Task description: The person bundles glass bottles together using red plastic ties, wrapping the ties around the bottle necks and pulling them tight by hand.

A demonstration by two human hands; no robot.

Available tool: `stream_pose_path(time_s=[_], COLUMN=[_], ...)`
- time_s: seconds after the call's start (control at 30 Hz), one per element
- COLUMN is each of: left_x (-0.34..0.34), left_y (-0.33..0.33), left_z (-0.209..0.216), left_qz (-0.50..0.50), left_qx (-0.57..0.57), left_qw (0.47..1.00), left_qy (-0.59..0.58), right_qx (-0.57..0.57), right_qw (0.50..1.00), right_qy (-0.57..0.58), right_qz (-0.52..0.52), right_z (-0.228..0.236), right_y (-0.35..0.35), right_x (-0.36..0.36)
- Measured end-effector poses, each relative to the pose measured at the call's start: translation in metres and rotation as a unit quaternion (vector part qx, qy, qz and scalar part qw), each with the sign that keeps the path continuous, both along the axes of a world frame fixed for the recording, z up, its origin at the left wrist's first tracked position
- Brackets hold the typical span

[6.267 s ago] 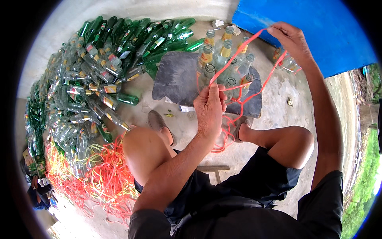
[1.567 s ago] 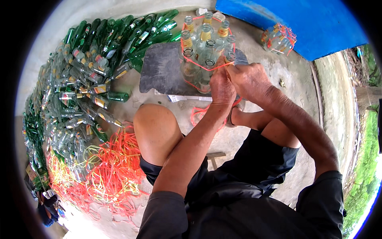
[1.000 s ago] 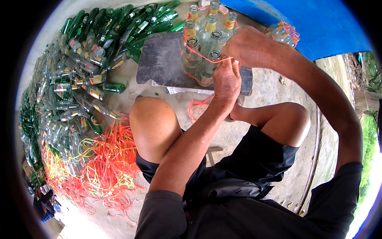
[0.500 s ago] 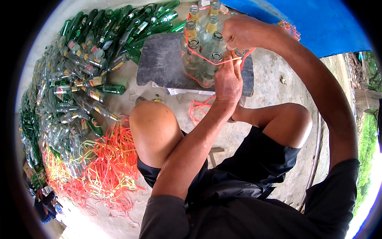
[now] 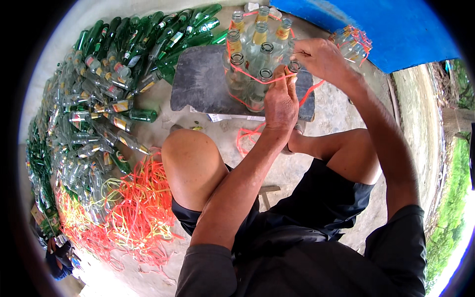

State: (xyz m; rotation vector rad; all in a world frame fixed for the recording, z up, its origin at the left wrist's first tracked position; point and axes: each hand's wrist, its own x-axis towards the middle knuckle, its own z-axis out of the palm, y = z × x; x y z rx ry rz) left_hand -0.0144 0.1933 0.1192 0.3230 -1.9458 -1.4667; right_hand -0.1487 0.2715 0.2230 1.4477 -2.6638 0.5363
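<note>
Several clear glass bottles [image 5: 261,35] with yellowish neck labels stand upright in a cluster on a dark grey board [image 5: 198,79]. A red plastic strap [image 5: 252,76] runs around their necks, and another band circles them lower down. My left hand [image 5: 282,106] pinches the strap beside the neck of the nearest right bottle [image 5: 295,67]. Just above that bottle's mouth is my right hand [image 5: 319,57], its fingers closed together. Whatever lies between those fingertips is hidden. A loose length of strap [image 5: 311,91] curves below the right hand, at the board's right side.
Green and clear bottles [image 5: 116,74] lie heaped at the left. Below them is a tangle of red and yellow straps [image 5: 141,208]. A strapped bottle bundle [image 5: 354,42] rests by the blue sheet [image 5: 396,29]. More strap [image 5: 247,138] lies on the floor before my knees.
My right hand has shifted right and slightly down, with its elbow lower and closer in. My left hand keeps its hold by the bottle neck. The strapped bundle behind shows more fully.
</note>
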Motion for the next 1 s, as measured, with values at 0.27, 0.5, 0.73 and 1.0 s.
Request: stream_pose_path(time_s=[0.27,0.5,0.73,1.0], left_x=[-0.001,-0.001,0.005,0.035], left_y=[-0.001,0.000,-0.007,-0.004], left_z=[0.001,0.000,0.000,0.023], left_qz=[0.003,-0.001,-0.060,-0.086], left_qx=[-0.025,-0.045,-0.073,-0.048], left_qw=[1.000,0.999,0.995,0.992], left_qy=[0.011,0.002,-0.028,-0.074], right_qx=[-0.160,-0.253,-0.297,-0.318], right_qw=[0.971,0.940,0.913,0.890], right_qy=[-0.130,-0.128,-0.160,-0.220], right_qz=[-0.121,-0.190,-0.227,-0.241], right_z=[-0.030,-0.056,-0.060,-0.074], right_y=[0.026,0.022,0.028,0.034], right_x=[0.042,0.083,0.118,0.153])
